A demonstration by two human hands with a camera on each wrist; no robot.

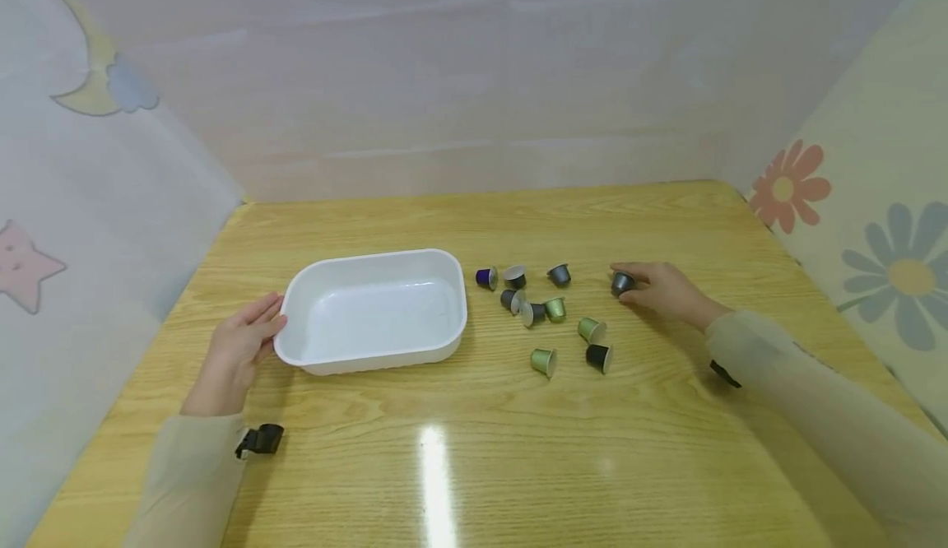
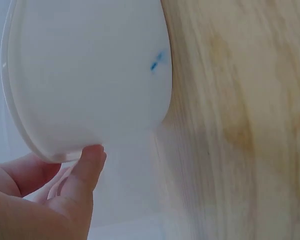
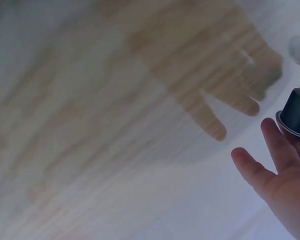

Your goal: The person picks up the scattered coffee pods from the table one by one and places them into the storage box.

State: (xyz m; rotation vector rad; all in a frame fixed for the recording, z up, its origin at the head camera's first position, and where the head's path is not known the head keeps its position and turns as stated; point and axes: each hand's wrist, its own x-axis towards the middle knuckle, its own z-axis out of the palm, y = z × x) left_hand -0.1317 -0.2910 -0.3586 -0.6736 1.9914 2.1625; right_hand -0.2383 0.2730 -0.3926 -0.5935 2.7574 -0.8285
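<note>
My left hand (image 1: 235, 350) is at the left end of a white plastic basin (image 1: 370, 359), thumb and fingers pinching its rim. The left wrist view shows the fingertips (image 2: 94, 149) against the basin wall, which bears a small blue mark. Over on the right, my right hand (image 1: 662, 291) holds a dark grey coffee capsule (image 1: 622, 285) between thumb and fingers. In the right wrist view that capsule (image 3: 294, 114) is partly cut off by the frame edge, its rimmed side facing down, while two other fingers stretch away from it.
Between basin and right hand lie several loose capsules: a purple one (image 1: 485, 277), green ones such as this green capsule (image 1: 543, 361), a black capsule (image 1: 597, 357) and a grey capsule (image 1: 559, 275). The glossy wooden table (image 1: 355, 466) meets cloth-like walls at the back and sides.
</note>
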